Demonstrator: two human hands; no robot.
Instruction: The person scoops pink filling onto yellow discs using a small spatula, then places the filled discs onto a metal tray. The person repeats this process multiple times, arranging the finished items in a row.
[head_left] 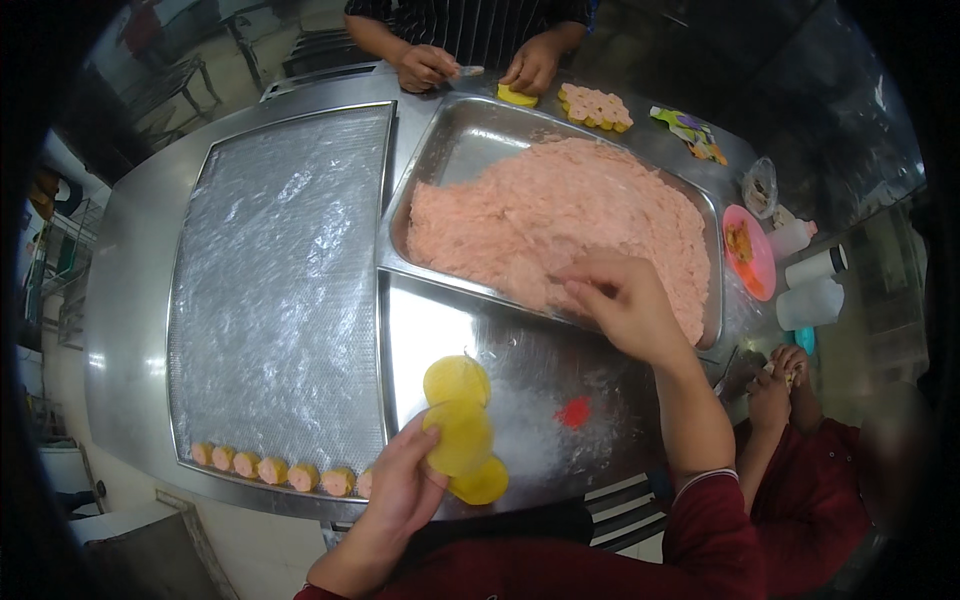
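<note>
Hands apart: the person's left hand (pixel 400 480) is closed on overlapping thin, round yellow sheets (pixel 460 437), held above the near side of the table, while the right hand (pixel 625 300), its thumb and fingers bent, is at the near edge of a mass of pale pink paste (pixel 575 210); whether its fingertips grip anything cannot be told. Beneath and beside the yellow sheets, the smooth stainless-steel table (pixel 130 330) bears a whitish smear and a small bright red patch (pixel 573 412). To the left, short pieces with yellow sides and pink tops (pixel 272 470) stand in a row along the near edge of a large rectangular mesh tray (pixel 280 280) with a shiny surface. Beyond the right hand, the paste fills most of a deep rectangular metal pan (pixel 480 150), leaving part of its far left floor bare. At the right, a co-worker in dark red holds both hands (pixel 770 395) close together, and farther off a pink plate (pixel 764 262) carries orange-brown matter. Across the table, a second co-worker's hand (pixel 533 65) touches a yellow round piece (pixel 517 96), just beside a cluster of pink-topped yellow pieces (pixel 596 107) and a green-and-orange packet (pixel 690 133).
</note>
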